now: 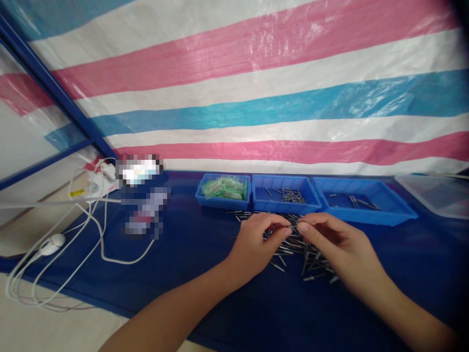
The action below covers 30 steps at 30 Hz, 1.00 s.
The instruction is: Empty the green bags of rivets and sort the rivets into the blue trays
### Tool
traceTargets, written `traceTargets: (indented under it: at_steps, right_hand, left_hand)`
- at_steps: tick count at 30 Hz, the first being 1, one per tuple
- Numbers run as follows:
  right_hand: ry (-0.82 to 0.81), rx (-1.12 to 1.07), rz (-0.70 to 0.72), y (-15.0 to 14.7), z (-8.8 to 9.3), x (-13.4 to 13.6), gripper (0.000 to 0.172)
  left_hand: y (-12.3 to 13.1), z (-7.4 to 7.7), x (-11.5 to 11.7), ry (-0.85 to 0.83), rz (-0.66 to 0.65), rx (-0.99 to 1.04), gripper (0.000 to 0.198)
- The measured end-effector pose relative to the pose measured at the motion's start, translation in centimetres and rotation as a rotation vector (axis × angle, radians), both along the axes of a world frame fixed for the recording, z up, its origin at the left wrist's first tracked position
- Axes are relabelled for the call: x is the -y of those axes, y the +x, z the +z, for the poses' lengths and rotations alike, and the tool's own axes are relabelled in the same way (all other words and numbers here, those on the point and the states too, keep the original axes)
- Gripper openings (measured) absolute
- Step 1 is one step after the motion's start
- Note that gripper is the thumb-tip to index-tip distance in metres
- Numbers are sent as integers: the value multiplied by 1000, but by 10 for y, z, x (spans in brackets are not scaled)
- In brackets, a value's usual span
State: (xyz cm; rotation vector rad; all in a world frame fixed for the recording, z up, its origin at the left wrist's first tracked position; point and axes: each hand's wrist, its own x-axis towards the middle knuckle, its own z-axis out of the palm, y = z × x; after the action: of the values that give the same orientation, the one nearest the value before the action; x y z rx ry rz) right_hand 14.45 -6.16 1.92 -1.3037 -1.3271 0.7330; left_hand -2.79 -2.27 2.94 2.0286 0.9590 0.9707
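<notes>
Over a pile of thin metal pins (289, 247), which look like blind rivets, my two hands meet fingertip to fingertip. My left hand (258, 242) pinches one end of a small metal pin (292, 226) between thumb and forefinger. The other end is pinched by my right hand (337, 239), with its thumb in front. Most of this pin is hidden by the fingers. Loose pins lie on the blue tabletop (216, 264) beneath and between both hands, pointing various ways.
Behind the pile stand three blue bins: the left bin (223, 205) holds green-tinted packets, the middle bin (256, 195) and right bin (395, 212) hold loose pins. A clear plastic container (436, 200) sits at right. White cables (104, 244) and blurred items occupy the left. Striped sheeting (256, 107) hangs behind.
</notes>
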Motion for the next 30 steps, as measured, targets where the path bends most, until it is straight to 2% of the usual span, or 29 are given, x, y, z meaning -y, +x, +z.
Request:
traceTargets:
  at_steps: [7,14,21,30]
  right_hand:
    - [-57,-76,-42,-2,0,0,18]
    - [10,-12,7,-2,-1,3,11]
    - [110,191,83,4,-5,5,6]
    - [277,488,144,14,7,4,7]
  left_hand:
    - [1,-4,0,-26,1,44,14]
    - [1,-1,0,1,-48,-4,18]
    - [1,-4,-3,19,-118,-17,14]
    - [-3,5,-2,19,-53,44,17]
